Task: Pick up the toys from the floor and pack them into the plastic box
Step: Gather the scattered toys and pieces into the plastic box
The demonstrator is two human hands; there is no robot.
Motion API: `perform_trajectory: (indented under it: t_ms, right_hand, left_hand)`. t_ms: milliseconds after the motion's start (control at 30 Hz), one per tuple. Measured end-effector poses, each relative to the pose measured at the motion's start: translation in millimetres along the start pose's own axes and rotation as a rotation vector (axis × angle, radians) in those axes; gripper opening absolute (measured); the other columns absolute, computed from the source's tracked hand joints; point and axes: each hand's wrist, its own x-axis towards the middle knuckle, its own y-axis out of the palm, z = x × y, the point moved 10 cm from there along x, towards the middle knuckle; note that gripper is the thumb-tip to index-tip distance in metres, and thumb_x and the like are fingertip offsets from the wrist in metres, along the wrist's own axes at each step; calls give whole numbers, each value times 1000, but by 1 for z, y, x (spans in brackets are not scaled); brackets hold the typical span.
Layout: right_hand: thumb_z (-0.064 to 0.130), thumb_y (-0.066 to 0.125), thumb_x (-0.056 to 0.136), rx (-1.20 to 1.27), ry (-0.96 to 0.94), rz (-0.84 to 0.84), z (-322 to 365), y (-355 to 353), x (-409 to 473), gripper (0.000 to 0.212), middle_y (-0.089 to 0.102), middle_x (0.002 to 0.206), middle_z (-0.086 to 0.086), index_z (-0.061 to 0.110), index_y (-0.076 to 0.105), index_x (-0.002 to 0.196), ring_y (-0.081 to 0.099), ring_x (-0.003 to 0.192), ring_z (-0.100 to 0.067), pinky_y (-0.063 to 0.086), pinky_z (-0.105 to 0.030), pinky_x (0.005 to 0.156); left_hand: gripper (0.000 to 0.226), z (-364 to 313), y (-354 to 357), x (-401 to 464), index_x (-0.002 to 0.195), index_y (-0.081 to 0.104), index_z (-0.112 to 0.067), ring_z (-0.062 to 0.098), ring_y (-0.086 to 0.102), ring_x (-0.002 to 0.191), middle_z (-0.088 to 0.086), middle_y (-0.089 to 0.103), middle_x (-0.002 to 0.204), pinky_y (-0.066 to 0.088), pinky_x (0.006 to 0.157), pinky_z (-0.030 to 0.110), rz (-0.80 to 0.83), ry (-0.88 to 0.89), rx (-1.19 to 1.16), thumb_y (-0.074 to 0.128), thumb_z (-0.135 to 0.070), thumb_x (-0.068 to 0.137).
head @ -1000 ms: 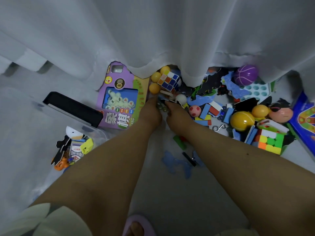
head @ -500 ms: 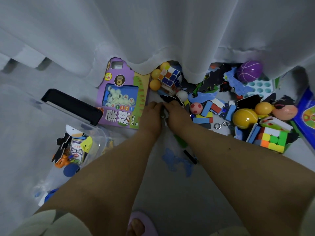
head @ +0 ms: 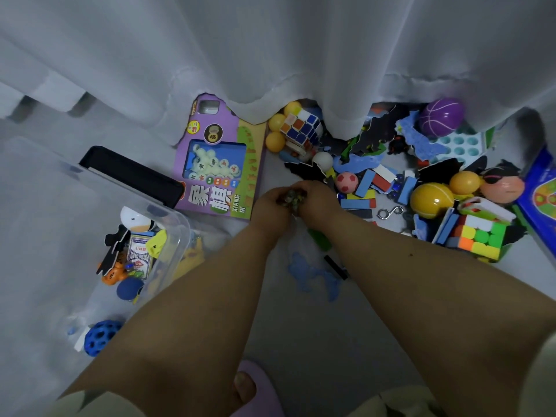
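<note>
Dark, glinting small toys (head: 292, 197) sit cupped between our left hand (head: 268, 205) and right hand (head: 316, 201), fingers curled round them, while the clear plastic box (head: 180, 236) lies well off to our left, nearer the left hand.

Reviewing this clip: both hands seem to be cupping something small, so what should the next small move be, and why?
Probably carry it left to the plastic box. The left hand and right hand together cup a cluster of small dark pieces, and the open box sits close by.
</note>
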Motion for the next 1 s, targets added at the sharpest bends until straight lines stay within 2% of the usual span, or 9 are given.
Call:
perform_trajectory:
  t_ms: [167, 267, 367, 500, 667, 733, 800, 900, 1000]
  right_hand:
    - [5, 59, 85, -4, 27, -9, -1, 0, -7, 37, 60, 124, -14, 6, 59, 122, 55, 114, -27, 41, -28, 93]
    - [4, 59, 82, 36, -4, -74, 6, -9, -18, 38, 61, 123, -12, 8, 61, 121, 55, 114, -24, 40, -22, 88]
    - [3, 57, 82, 134, -75, -99, 27, -21, -34, 36, 63, 119, -8, 9, 63, 117, 58, 107, -19, 42, -21, 86]
    - [-7, 51, 78, 329, -145, -75, 47, -36, -63, 38, 68, 101, -6, 9, 66, 110, 62, 81, -14, 55, -30, 78]
    - [4, 52, 88, 469, 23, -611, -13, -99, -100, 18, 68, 96, -4, 15, 67, 90, 59, 81, -14, 50, -29, 73]
    - [7, 50, 89, 421, 148, -697, -54, -112, -108, 15, 67, 98, -8, 15, 62, 88, 53, 73, -18, 42, -30, 64]
    - [6, 50, 87, 324, 189, -633, -82, -112, -105, 17, 63, 105, -14, 10, 61, 99, 54, 80, -24, 40, -30, 65]
    - [6, 61, 76, -73, 76, -416, -79, -98, -92, 52, 52, 123, -18, 13, 54, 127, 48, 111, -34, 41, -34, 85]
    - [5, 65, 75, -342, 36, -289, -66, -84, -86, 78, 34, 138, -14, 25, 35, 143, 35, 124, -35, 42, -37, 89]
  left_hand:
    - [39, 13, 14, -16, 127, 51, 8, 21, 58, 87, 15, 58, 118, 49, 82, 28, 94, -320, -567, 39, 10, 91]
    - [33, 14, 15, -30, 101, 59, 9, 24, 57, 81, 17, 61, 97, 48, 83, 33, 30, -434, -973, 31, -8, 96]
    - [45, 13, 18, -37, 90, 60, -1, 24, 58, 82, 15, 61, 90, 48, 77, 33, 50, -436, -1086, 29, -31, 103]
    - [39, -9, 30, -50, 90, 62, -8, 17, 67, 70, 8, 67, 81, 53, 68, 27, 165, -381, -1230, 31, -28, 102]
    - [44, -19, 42, -67, 83, 62, 0, 21, 59, 74, 14, 63, 75, 57, 59, 26, 155, -432, -1412, 36, -31, 101]
    - [50, -15, 44, -73, 76, 65, 4, 23, 58, 74, 15, 64, 67, 58, 57, 29, 144, -447, -1471, 38, -31, 101]
    - [55, -9, 45, -79, 70, 67, 6, 25, 58, 75, 17, 65, 67, 58, 57, 32, 139, -458, -1483, 39, -31, 101]
    - [50, 4, 45, -87, 79, 64, 3, 25, 59, 77, 18, 61, 82, 58, 58, 33, 124, -479, -1419, 38, -33, 101]
    - [46, 14, 46, -91, 85, 61, 1, 24, 58, 80, 16, 58, 88, 58, 60, 32, 114, -502, -1343, 36, -34, 101]
